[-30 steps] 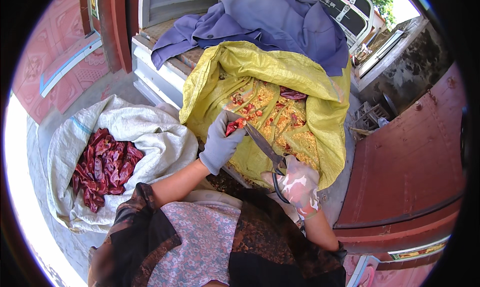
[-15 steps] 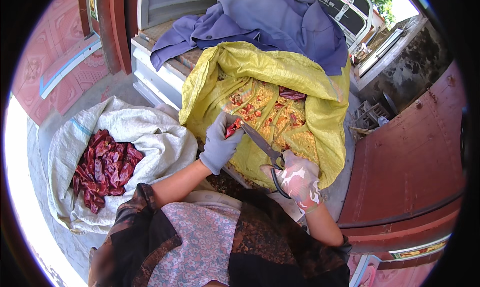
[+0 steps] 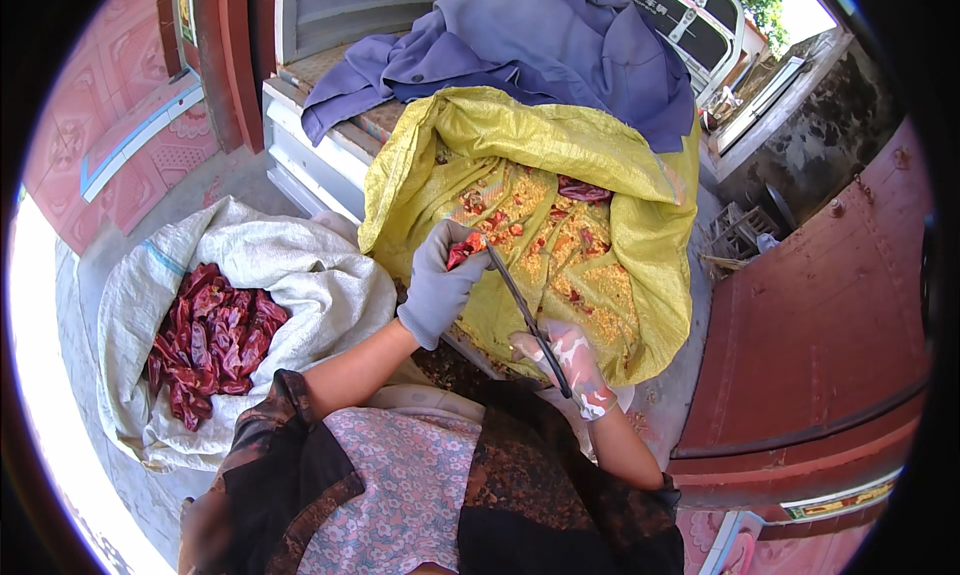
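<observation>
1. Red pepper: located in the left hand, over the near left part of the yellow sack's opening. The cut end, orange-red, faces right.
2. Left grip: gray glove, thumb and fingers clamped on the pepper.
3. Scissors: dark metal, seen nearly edge-on, tip at the pepper's cut end. Whether the blades are parted cannot be told from this angle.
4. Right grip: the right hand, in a pink and white camouflage glove, is closed on the scissors' handles; the individual fingers are partly hidden.
5. Yellow sack: woven, mouth wide open, rim folded back. Contents: yellow seeds spread over the creased inner surface, small red fragments among them, and one larger dark red piece toward the far side.
6. White sack: woven, to the left of the yellow one, mouth open, rim rolled outward. Contents: a heap of wrinkled, dark red dried peppers.
7. Purple cloth: draped beyond the yellow sack, partly over a vehicle's metal bed.
</observation>
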Available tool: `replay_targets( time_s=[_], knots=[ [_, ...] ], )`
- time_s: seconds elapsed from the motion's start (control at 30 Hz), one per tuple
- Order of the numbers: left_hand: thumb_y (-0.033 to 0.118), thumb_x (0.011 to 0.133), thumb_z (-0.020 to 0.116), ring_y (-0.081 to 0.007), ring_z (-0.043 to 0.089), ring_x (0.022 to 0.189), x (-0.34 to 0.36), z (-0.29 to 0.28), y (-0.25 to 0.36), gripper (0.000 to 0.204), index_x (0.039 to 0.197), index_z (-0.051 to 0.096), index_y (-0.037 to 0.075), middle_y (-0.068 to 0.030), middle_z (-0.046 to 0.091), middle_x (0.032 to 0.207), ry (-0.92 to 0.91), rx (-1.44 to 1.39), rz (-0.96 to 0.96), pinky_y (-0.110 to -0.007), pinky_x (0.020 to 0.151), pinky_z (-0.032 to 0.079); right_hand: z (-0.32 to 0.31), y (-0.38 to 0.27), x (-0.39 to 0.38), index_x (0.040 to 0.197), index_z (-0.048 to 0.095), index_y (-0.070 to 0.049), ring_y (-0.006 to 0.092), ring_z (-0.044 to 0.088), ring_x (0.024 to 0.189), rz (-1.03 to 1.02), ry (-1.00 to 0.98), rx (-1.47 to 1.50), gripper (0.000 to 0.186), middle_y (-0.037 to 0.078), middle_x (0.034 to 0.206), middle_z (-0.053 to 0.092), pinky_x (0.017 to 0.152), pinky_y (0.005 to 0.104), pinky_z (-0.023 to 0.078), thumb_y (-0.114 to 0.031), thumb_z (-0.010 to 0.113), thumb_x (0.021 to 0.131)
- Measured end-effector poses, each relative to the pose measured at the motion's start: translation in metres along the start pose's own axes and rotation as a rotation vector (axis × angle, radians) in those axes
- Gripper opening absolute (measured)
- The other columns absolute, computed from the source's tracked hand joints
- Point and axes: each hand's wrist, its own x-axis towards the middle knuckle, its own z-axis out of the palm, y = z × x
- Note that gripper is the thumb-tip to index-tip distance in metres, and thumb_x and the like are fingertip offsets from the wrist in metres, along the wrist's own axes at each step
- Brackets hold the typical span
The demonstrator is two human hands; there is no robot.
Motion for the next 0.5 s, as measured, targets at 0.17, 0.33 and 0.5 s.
replay_targets(
  time_s=[0.17, 0.33, 0.5],
  knots=[
    [-0.002, 0.078, 0.061, -0.0031, 0.043, 0.055, 0.003, -0.01, 0.007, 0.017, 0.081, 0.047, 0.006, 0.0004, 0.055, 0.068, -0.148, -0.172, -0.174, -0.018, 0.048, 0.032, 0.0, 0.009, 0.001, 0.075, 0.059, -0.002, 0.0071, 0.046, 0.048, 0.145, -0.277, 0.593, 0.03, 0.005, 0.065, 0.059, 0.043, 0.0238, 0.034, -0.03, 0.064, 0.083],
    [-0.001, 0.078, 0.061, -0.0025, 0.043, 0.055, 0.005, -0.015, 0.001, 0.015, 0.086, 0.049, 0.006, -0.002, 0.059, 0.071, -0.267, -0.291, -0.135, -0.018, 0.048, 0.032, 0.007, 0.013, -0.002, 0.088, 0.056, -0.001, 0.0064, 0.044, 0.047, 0.083, -0.523, 1.029, 0.03, 0.012, 0.074, 0.06, 0.042, 0.0179, 0.031, -0.03, 0.063, 0.082],
    [0.001, 0.078, 0.062, -0.0028, 0.042, 0.054, -0.006, -0.011, 0.001, 0.017, 0.09, 0.05, 0.005, -0.0035, 0.06, 0.072, -0.314, -0.419, -0.314, -0.018, 0.048, 0.032, 0.004, 0.008, 0.003, 0.087, 0.058, -0.001, 0.0077, 0.043, 0.05, -0.1, -0.356, 0.936, 0.028, 0.006, 0.072, 0.058, 0.046, 0.0194, 0.033, -0.028, 0.062, 0.083]
  ],
)
